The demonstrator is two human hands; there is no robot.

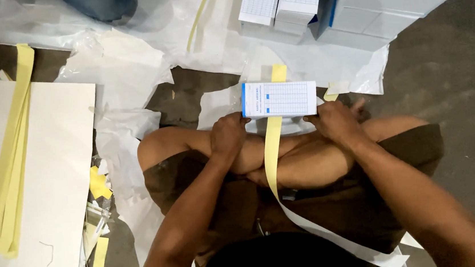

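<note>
Card stack gripped between both hands, left hand and right hand pinching its near corners (yellow strip running underneath).

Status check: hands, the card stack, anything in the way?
Left hand and right hand grip card stack ends. Yellow strip runs under it. Nothing blocking.
</note>
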